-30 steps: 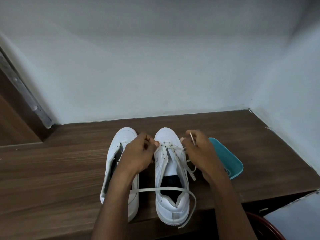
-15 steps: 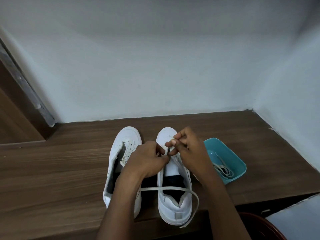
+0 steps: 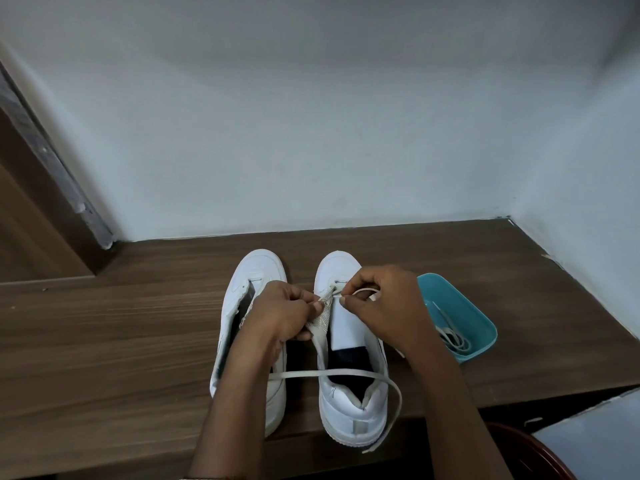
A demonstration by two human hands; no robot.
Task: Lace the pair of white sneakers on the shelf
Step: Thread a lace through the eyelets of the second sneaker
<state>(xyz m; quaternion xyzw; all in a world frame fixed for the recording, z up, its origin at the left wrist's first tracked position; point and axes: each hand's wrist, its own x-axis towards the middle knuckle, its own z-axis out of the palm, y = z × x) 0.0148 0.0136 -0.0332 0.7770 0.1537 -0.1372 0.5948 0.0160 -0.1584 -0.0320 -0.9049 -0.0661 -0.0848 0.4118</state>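
From the head view, two white sneakers stand side by side on the wooden shelf [image 3: 121, 341], toes to the wall, heels close to the front edge. The left hand [image 3: 280, 317] is closed on the near eyelet flap of the right-side sneaker [image 3: 349, 403], pinching it up and outward. The right hand [image 3: 384, 306] pinches the lace [image 3: 346, 374] just by an eyelet near the toe, with a small loop standing beside its fingers. The lace's loose tail crosses the shoe's opening, passes under the left wrist and hangs off the shelf edge. The other sneaker [image 3: 256, 271] shows no lace that I can make out. A teal tub [image 3: 464, 306] to the right holds a second lace [image 3: 453, 337]. The likely trouble is that a firm pull through the eyelet draws the tail short or snags it under the wrist. A tug might also drag the shoe off the edge, and the flat lace may twist in the hole.
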